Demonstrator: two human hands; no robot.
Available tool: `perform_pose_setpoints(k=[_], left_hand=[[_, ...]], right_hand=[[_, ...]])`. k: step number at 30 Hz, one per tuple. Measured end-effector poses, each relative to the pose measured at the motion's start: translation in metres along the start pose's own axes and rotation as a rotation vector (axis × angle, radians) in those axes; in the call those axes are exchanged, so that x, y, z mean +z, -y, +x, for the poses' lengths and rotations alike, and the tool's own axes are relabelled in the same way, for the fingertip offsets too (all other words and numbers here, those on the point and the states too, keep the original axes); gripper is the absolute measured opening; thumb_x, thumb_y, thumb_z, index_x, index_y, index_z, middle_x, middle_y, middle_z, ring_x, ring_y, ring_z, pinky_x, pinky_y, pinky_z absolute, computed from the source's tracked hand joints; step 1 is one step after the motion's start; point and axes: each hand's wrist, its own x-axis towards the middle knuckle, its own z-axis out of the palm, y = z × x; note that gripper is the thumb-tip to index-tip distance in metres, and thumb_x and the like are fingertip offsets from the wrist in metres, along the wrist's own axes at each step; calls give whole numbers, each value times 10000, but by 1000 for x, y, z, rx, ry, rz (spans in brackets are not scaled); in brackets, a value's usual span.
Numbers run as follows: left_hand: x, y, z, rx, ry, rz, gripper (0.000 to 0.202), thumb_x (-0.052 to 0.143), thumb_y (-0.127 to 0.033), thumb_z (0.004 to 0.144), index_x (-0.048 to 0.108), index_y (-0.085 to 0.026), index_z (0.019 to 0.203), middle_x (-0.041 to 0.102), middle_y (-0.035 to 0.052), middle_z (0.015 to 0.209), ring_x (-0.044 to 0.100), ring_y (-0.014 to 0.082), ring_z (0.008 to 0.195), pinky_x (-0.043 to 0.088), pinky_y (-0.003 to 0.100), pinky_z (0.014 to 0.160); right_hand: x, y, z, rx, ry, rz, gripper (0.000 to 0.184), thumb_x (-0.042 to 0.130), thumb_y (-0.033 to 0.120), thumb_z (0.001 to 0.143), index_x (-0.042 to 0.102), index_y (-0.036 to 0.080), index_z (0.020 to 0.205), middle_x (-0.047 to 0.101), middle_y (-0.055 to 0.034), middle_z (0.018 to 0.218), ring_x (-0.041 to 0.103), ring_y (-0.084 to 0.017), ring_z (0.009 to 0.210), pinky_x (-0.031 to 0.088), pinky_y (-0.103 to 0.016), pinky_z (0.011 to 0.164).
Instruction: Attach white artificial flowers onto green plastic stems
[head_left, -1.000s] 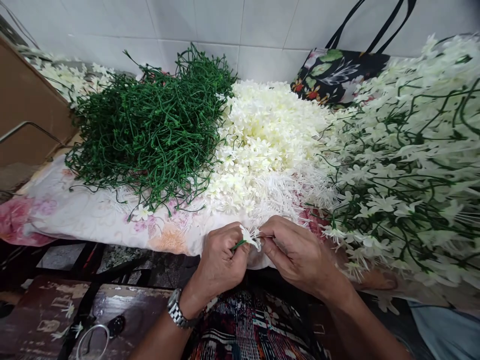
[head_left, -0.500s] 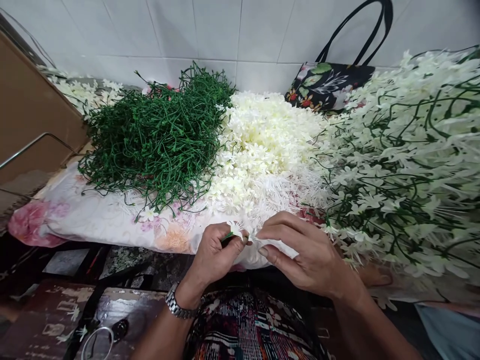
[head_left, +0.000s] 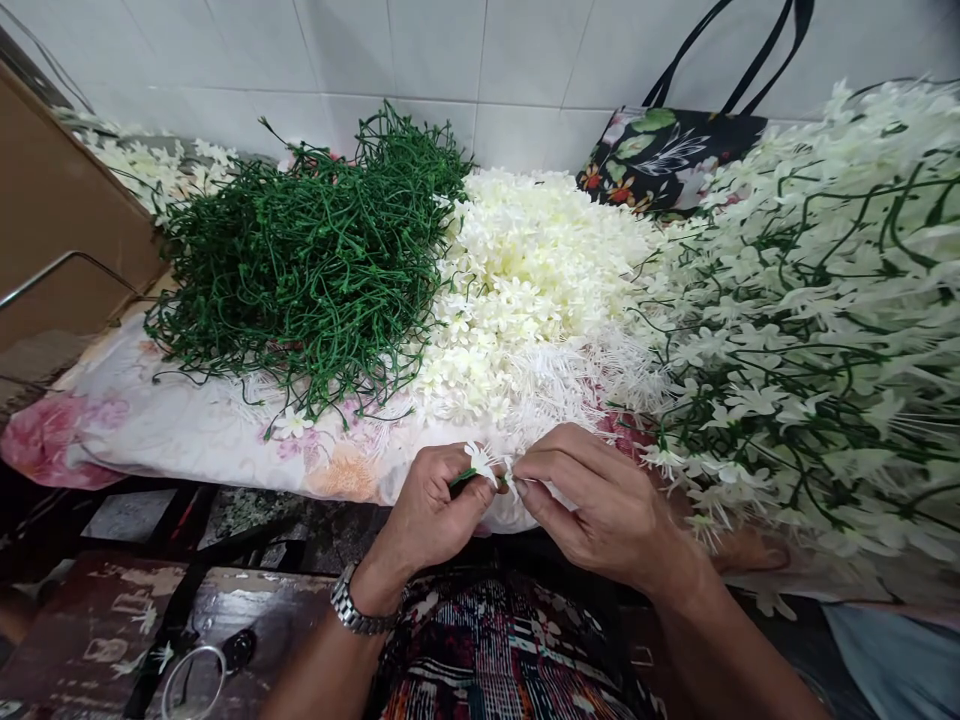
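My left hand (head_left: 442, 500) is closed on a green artificial flower stem (head_left: 463, 478), with a white flower head (head_left: 480, 460) showing above the thumb. Close beside it, my right hand (head_left: 600, 500) pinches a small white artificial flower piece (head_left: 511, 476) between thumb and forefinger. The two sets of fingertips nearly meet over the cloth's front edge. Beyond them lie a heap of loose white petals (head_left: 525, 270) and white thread-like stamens (head_left: 555, 385). A big pile of green stems (head_left: 307, 270) lies to the left.
On the right rises a mass of assembled white flowers (head_left: 810, 370). A black floral bag (head_left: 675, 160) leans by the tiled wall (head_left: 420, 60). A cardboard box (head_left: 67, 200) stands at the left. The floral cloth (head_left: 187, 430) covers the work surface; below is worn brown wood (head_left: 270, 610) with a white ring (head_left: 195, 680).
My right thumb and forefinger have closed together near the left fingertips, on a small white piece. The left hand keeps its hold on the stem. The view has shifted slightly.
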Motion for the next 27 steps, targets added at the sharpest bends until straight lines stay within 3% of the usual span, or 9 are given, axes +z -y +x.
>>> perform_pose_setpoints(k=[6,13,17,19,21,22,24,27], left_hand=[[2,-1,1,55,-47,73,342,448,-143,745,255,-189,467,241,-65,457,250,67,421,217,214,417],[6,-1,2,27,-79,86,291,416,-111,694,241,-199,478,304,-50,456,315,82,431,229,226,428],[6,-2,1,10,-74,74,300,437,-131,720,299,-189,460,301,-53,459,319,82,430,239,220,431],[4,-3,-1,-18,-66,27,256,460,-148,734,427,-175,481,363,-42,484,374,94,460,291,223,458],[1,-3,-4,-33,-54,-79,133,501,-172,736,610,-154,661,476,-12,580,458,117,536,369,235,514],[0,-2,-6,-37,-46,-149,173,530,-189,732,659,-150,840,536,11,678,491,128,586,404,244,548],[-1,3,-9,1,-39,-253,393,590,-231,725,617,-177,1114,579,45,836,514,141,657,436,250,577],[-2,10,-11,37,-44,-304,506,614,-232,743,536,-209,1242,594,63,926,508,128,651,453,252,597]], right_hand=[[4,0,0,11,20,-26,136,460,51,859,546,148,818,578,-51,691,527,-145,680,462,-273,613],[14,-3,-2,50,-11,39,158,421,51,860,512,174,820,540,-34,682,503,-142,659,452,-266,588],[13,-4,-2,69,-10,79,149,426,67,863,517,178,824,542,-25,671,505,-138,645,444,-255,571],[10,-4,-2,88,-6,95,144,435,70,857,525,178,827,552,-21,671,514,-135,643,443,-248,566],[4,-3,-2,119,-21,92,138,447,67,850,525,177,818,556,-18,672,522,-131,643,436,-245,564],[-1,-2,-3,138,-37,81,138,453,64,847,522,178,809,553,-14,668,524,-130,641,432,-248,567],[-14,-2,-5,173,-71,34,144,470,58,838,518,184,789,550,-11,662,533,-133,640,432,-257,579],[-44,-3,-11,197,-169,-122,155,532,47,815,553,200,815,586,-29,708,564,-144,656,443,-265,582]])
